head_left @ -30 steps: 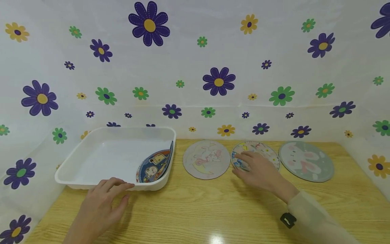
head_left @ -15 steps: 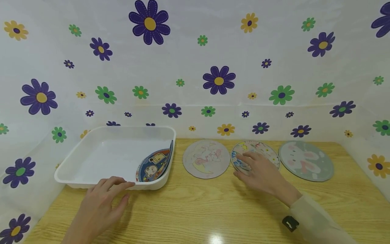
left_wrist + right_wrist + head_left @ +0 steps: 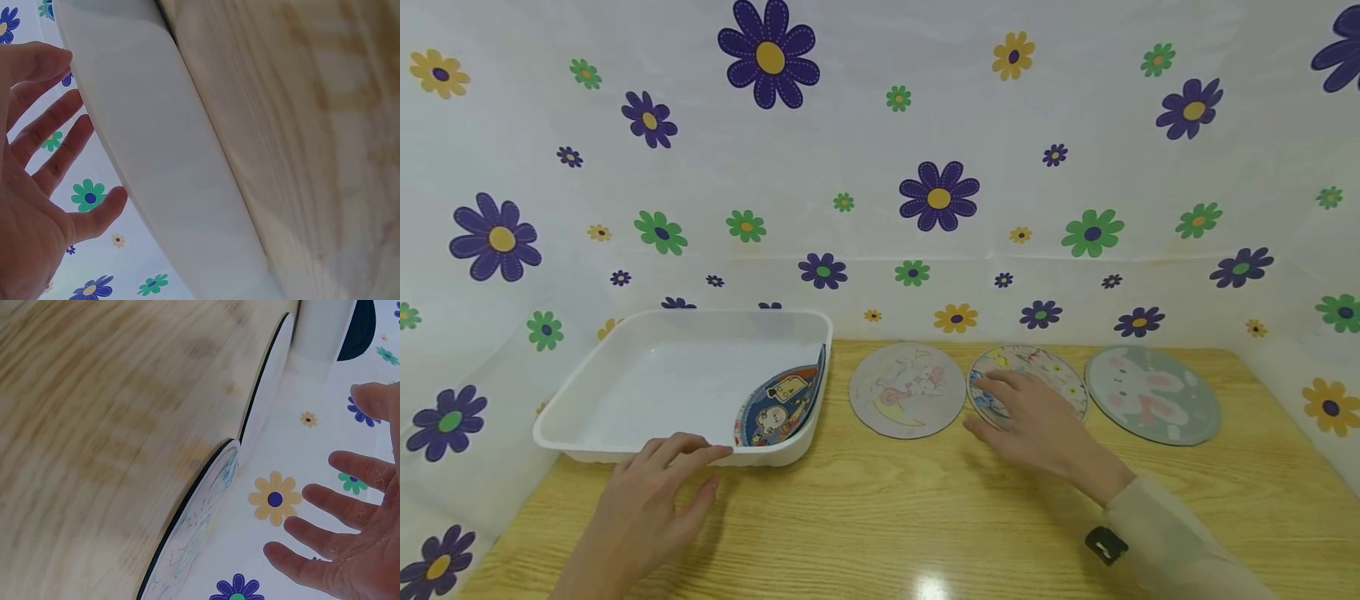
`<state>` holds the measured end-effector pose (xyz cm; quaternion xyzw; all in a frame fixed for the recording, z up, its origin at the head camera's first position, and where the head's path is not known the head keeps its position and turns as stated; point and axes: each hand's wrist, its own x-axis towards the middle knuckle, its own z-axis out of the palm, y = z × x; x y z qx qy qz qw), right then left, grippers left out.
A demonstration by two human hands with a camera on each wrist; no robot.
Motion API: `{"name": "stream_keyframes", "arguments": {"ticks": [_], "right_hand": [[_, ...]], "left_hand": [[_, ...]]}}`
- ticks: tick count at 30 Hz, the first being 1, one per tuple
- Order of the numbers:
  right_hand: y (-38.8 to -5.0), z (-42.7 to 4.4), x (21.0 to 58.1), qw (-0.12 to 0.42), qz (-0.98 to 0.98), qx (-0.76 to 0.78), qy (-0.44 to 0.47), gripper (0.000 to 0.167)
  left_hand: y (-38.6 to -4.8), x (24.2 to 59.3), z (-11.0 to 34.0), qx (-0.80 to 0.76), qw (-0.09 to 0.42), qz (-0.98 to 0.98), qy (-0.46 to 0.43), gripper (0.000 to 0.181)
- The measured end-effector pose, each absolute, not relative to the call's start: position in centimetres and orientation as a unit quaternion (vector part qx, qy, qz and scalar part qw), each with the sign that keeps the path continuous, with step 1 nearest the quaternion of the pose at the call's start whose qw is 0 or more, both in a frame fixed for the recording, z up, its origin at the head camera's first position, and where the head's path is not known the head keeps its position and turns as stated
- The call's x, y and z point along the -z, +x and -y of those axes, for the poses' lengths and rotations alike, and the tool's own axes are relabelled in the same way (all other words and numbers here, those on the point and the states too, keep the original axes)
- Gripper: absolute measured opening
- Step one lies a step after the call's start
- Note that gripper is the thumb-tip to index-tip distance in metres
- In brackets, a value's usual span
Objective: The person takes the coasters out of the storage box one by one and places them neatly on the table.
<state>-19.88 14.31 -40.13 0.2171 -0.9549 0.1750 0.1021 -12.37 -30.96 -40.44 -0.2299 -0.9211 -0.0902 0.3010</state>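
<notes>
- The left hand (image 3: 655, 500) is seen at lower left of the head view, held palm down with fingers slightly bent and spread; its fingertips are rested at the near rim of the tray (image 3: 670, 379), and nothing is gripped
- In the left wrist view the left palm is shown, with the fingertips lined up along the tray's edge
- The right hand (image 3: 1037, 425) is held right of centre, reached in from the lower right, over the floral mat (image 3: 1060, 379); its fingers are loosely extended and nothing is grasped
- In the right wrist view its fingers are shown spread, with a gap seen between them and the mat's edge
- The right forearm is covered by a pale sleeve (image 3: 1180, 533), on which a black band (image 3: 1107, 545) is partly seen
- The floral mat is laid flat on the table (image 3: 880, 517), between the moon mat (image 3: 908, 390) on its left and the rabbit mat (image 3: 1153, 396) on its right
- Inside the tray, at centre left, a blue mat (image 3: 775, 408) is placed against the right wall, partly raised
- The background is filled by a flowered sheet (image 3: 850, 150)
</notes>
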Motion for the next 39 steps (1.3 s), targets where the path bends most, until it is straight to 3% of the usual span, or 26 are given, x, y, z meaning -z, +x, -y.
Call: {"name": "stream_keyframes", "arguments": {"ticks": [39], "right_hand": [[-19.8,-9.3,38.8,0.1,0.94,-0.198,0.26,0.056]], "left_hand": [[-12.1,40.3,30.5,0.113,0.276,0.933,-0.2,0.031]]}}
